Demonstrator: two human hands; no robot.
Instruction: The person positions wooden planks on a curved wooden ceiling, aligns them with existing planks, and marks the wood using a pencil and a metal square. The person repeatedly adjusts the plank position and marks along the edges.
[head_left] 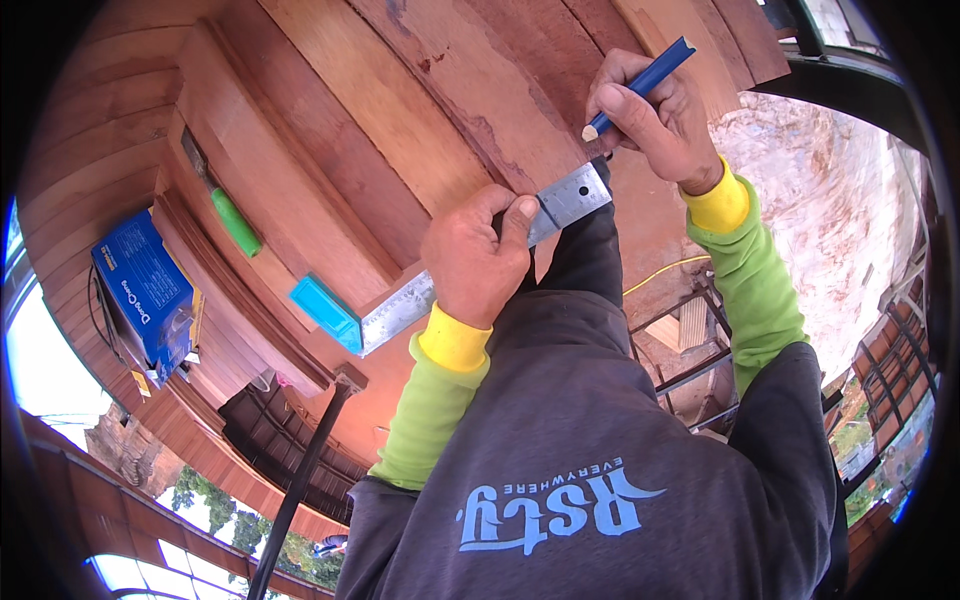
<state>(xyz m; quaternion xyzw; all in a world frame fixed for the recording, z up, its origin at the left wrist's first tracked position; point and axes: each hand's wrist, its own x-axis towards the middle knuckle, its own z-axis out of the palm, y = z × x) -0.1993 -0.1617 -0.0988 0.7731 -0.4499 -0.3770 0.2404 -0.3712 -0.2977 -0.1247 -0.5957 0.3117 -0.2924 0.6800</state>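
My left hand is closed on a try square, thumb and fingers pinching its steel blade. The square's light-blue stock lies at the blade's left end, and the blade reaches right along the near ends of reddish-brown wooden boards. Between the thumb and fingers of my right hand is a blue carpenter's pencil. Its sharpened pale tip points down and left, just above the right end of the blade. Whether the tip touches wood I cannot tell.
A green-handled chisel rests on the boards at left. Beyond it sits a blue cardboard box with a thin black cable beside it. A dark metal post rises at lower left. Metal framing and a yellow cord lie below at right.
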